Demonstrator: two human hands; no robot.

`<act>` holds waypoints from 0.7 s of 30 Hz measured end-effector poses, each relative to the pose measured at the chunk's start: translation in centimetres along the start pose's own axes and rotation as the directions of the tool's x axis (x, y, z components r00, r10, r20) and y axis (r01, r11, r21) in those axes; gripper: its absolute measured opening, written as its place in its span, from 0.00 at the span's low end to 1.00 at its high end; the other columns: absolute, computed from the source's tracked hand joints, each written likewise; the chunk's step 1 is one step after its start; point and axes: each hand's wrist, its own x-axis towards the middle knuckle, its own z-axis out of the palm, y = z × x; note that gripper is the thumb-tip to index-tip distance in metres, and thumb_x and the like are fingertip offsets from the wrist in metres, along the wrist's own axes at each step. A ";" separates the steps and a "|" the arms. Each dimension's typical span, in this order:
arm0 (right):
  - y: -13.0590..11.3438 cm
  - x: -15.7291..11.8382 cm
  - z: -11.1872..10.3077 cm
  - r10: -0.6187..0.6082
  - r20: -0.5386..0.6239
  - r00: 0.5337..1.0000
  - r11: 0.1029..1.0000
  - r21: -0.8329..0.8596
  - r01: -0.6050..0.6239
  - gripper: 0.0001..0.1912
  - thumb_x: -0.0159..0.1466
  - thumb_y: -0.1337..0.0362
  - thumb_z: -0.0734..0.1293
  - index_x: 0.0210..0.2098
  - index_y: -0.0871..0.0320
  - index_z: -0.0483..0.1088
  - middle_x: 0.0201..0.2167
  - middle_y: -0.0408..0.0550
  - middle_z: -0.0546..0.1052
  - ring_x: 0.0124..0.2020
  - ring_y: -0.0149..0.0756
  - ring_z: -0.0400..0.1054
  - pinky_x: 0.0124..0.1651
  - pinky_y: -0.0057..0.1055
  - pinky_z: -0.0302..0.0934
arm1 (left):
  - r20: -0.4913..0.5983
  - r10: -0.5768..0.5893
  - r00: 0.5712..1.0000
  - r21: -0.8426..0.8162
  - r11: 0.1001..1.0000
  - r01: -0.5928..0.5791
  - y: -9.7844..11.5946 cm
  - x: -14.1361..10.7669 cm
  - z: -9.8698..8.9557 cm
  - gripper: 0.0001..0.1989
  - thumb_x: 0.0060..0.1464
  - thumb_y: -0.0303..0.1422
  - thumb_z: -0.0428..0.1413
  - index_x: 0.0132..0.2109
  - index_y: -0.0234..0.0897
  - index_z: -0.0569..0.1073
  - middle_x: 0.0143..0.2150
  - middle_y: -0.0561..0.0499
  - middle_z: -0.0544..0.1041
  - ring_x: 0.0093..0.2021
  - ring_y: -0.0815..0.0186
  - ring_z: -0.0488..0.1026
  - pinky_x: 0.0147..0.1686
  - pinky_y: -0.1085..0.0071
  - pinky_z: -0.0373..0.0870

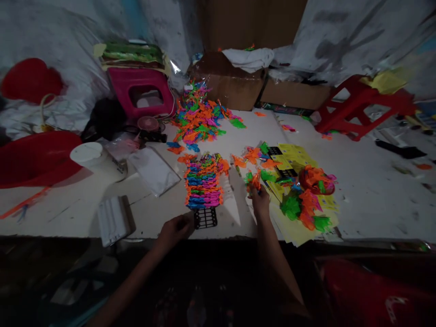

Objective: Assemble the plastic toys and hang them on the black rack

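My left hand (175,229) rests at the table's front edge with its fingers curled inward. Its fingertips reach the left side of a black plastic grid (205,218); what they grip, if anything, is hidden. Just beyond the grid lie tightly packed rows of small coloured plastic pieces (203,184) in blue, pink, orange and green. To the right, my right hand (260,202) is closed around an orange plastic piece (256,178), with green bits beside it. More loose orange and green pieces (252,155) lie just past that hand.
A big mixed heap of plastic pieces (200,118) stands behind the rows. Yellow printed sheets (296,156) bear more pieces on the right. Around them are a white cylindrical container (97,159), a pink stool (143,91), a red stool (364,106) and cardboard boxes (231,88).
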 end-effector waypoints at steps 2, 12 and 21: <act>-0.6 -2.1 -0.5 0.124 0.074 0.989 0.909 0.391 -0.143 0.21 0.55 0.50 0.61 0.39 0.60 0.69 0.35 0.51 0.76 0.30 0.34 0.68 0.26 0.27 0.59 | 0.232 0.003 0.973 -0.166 0.986 0.036 1.9 -1.1 -0.1 0.12 0.46 0.40 0.55 0.33 0.36 0.75 0.27 0.49 0.76 0.27 0.66 0.71 0.28 0.71 0.67; -3.2 -12.9 0.6 -0.331 0.042 0.943 0.903 0.305 0.303 0.12 0.60 0.60 0.60 0.39 0.55 0.70 0.38 0.48 0.72 0.41 0.37 0.65 0.44 0.35 0.59 | 0.321 0.229 0.919 -0.667 0.743 0.048 9.5 -1.3 5.1 0.26 0.49 0.40 0.54 0.55 0.36 0.64 0.45 0.47 0.74 0.44 0.63 0.70 0.44 0.67 0.66; -1.0 -4.8 -0.5 -0.226 0.000 0.974 0.897 -0.391 0.208 0.13 0.57 0.61 0.60 0.38 0.61 0.71 0.37 0.56 0.71 0.41 0.45 0.64 0.45 0.43 0.56 | 0.233 0.122 0.965 -0.192 0.978 -0.077 6.2 -1.1 3.9 0.19 0.52 0.44 0.48 0.45 0.35 0.68 0.28 0.52 0.72 0.28 0.67 0.67 0.30 0.72 0.62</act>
